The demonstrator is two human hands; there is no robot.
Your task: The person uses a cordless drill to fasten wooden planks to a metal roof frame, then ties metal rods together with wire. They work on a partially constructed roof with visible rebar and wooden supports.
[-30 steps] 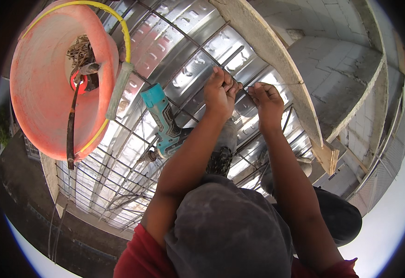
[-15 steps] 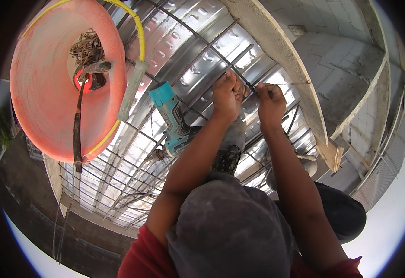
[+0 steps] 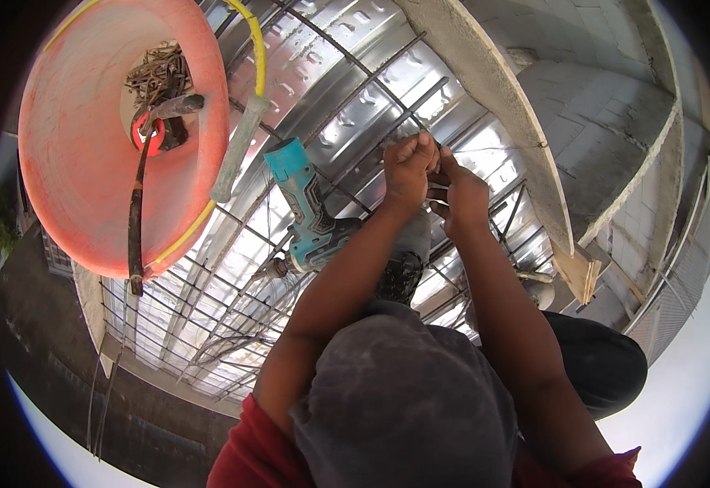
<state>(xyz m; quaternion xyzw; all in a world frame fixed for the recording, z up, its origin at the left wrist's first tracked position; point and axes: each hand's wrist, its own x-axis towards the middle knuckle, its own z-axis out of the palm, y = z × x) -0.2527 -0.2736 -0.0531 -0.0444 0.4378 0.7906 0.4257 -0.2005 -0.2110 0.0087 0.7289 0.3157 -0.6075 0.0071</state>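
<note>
A: What are the hands on?

B: Both meet at one crossing of the rebar grid (image 3: 355,98) that lies over the corrugated metal decking (image 3: 322,49). The left hand (image 3: 408,167) is balled up, fingers pressed together around something small. The right hand (image 3: 462,191) sits just beside it, touching, and thin pale tie wire (image 3: 434,193) shows between the two. I judge both are pinching that wire, though the fingertips themselves are hidden.

A: And the tools?

B: A teal cordless drill (image 3: 310,224) lies on the bars just left of the left forearm, nose pointing down-left. An orange bucket (image 3: 86,163) with a yellow-sleeved handle hangs in the upper left, holding a tangle of wire pieces (image 3: 156,73) and a red-headed tool (image 3: 147,134).

A: What could go wrong?

B: As I see it, the loose wire end could jab a bare finger if the twist slips. The drill rests on open bars only, so a knock from the forearm might roll it. The person's knee (image 3: 599,358) is on the grid, so shifting weight could move the bars and loosen the tie.
</note>
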